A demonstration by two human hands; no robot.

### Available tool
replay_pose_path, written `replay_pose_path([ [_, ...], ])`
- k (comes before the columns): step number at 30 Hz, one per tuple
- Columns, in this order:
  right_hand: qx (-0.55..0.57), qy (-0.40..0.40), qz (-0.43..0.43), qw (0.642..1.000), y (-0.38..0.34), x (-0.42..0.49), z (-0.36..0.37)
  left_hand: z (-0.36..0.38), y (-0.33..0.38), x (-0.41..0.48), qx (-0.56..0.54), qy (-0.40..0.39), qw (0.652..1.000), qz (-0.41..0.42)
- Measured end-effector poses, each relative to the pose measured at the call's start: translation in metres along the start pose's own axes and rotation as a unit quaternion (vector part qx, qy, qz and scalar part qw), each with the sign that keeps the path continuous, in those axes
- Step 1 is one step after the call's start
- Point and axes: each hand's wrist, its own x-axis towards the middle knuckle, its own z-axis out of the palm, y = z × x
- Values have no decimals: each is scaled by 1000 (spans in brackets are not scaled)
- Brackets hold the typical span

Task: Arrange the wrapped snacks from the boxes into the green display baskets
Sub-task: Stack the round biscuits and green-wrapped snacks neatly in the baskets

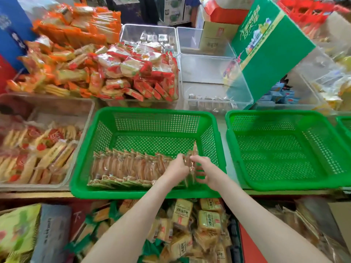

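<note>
Snacks (191, 165) are pinched upright between the curled fingers (196, 158) of the left hand (178, 168) and right hand (206, 172), at the right end of the row (131, 166) in the centre basket (148, 111). Placement is judged to be in hand. Next, the snacks must be pressed against the row and released.

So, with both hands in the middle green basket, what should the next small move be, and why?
Probably settle the held packets against the row and let go: the left hand and right hand grip them at the row's right end.
</note>
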Motion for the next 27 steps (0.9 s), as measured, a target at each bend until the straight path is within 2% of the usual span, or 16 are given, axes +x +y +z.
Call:
replay_pose_path([
  [7, -85, 51, 51, 994, 11, 27, 12, -4, -14, -4, 229, -24, 973, 20],
  [12, -184, -22, 38, 982, 9, 24, 23, -14, -13, -7, 356, -92, 930, 7],
  [15, -303, -45, 7, 952, 8, 17, 27, -22, -14, -4, 408, -117, 905, -10],
  [18, -394, -63, -9, 917, 5, 10, 28, -26, -14, -4, 432, -82, 898, -15],
  [21, -469, -60, -21, 881, 7, 0, 26, -23, -12, -7, 421, -29, 906, -34],
  [24, -491, -40, -59, 868, 6, -11, 15, -16, -2, -13, 386, 39, 921, -38],
  [27, -463, -2, -167, 871, 2, -34, -10, 0, 16, -22, 387, 101, 916, 36],
])
